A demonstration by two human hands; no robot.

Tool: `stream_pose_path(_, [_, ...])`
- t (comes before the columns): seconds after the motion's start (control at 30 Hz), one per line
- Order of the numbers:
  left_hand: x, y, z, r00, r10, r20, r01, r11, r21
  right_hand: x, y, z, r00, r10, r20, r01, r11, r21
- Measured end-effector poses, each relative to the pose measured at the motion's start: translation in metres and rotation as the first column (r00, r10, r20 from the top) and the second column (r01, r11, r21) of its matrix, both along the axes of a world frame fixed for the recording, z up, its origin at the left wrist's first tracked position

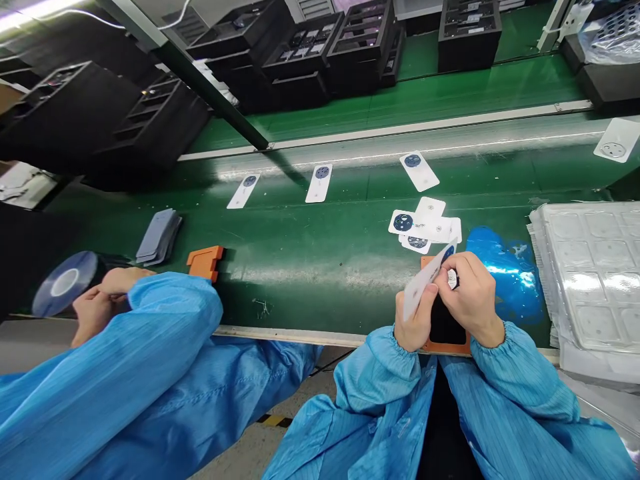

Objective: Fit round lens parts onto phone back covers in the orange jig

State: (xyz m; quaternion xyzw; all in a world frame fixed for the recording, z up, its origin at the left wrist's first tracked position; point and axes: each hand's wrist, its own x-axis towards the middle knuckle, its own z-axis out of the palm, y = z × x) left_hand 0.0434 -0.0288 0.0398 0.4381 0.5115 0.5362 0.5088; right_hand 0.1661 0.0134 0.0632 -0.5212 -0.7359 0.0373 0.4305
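A thin white card [424, 283] with a dark round print at its upper end is held tilted up in my left hand [414, 319], between thumb and fingers. Against the printed end of that card, my right hand [473, 293] is closed in a pinch. A small black-and-white bit shows by its fingertips, too small to name. Below both hands lies an orange frame [445, 348] with a black middle, partly covered by them. Just beyond is a loose pile of white cards [435, 227]. Crumpled blue film [505, 273] lies right of my right hand.
Clear compartment trays [590, 260] are stacked at right. Single cards [319, 183] lie spaced along the green belt [300, 267]. At left, a co-worker's hands [100, 300] are beside a tape roll [65, 283], grey pieces [159, 237] and an orange block [205, 262]. Black bins [360, 50] stand behind.
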Motion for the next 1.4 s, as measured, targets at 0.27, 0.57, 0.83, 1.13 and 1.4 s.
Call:
stream_pose_path(0.27, [-0.031,0.023,0.001,0.894,0.198,0.402,-0.120,0.970,-0.212,0.135,0.031,-0.047,0.875,-0.298,0.381,0.432,0.836,-0.338])
stream_pose_path(0.57, [-0.039,0.012,0.004,0.572,-0.216,-0.791,0.621,0.745,0.245,0.118,-0.008,-0.018,0.853,-0.186,0.489,0.306,0.935,-0.179])
stream_pose_path(0.83, [-0.032,0.012,-0.024,0.330,-0.046,-0.943,0.715,0.664,0.218,0.068,-0.050,-0.017,0.833,0.332,0.442,-0.280,0.943,-0.180])
stream_pose_path(1.13, [-0.037,0.023,-0.035,0.283,-0.051,-0.958,0.654,0.741,0.154,0.065,-0.024,-0.039,0.749,0.349,0.563,-0.270,0.937,-0.221])
stream_pose_path(1.4, [-0.033,0.012,-0.031,0.073,0.109,-0.991,0.661,0.739,0.130,0.059,-0.029,-0.043,0.742,0.372,0.557,-0.244,0.924,-0.293])
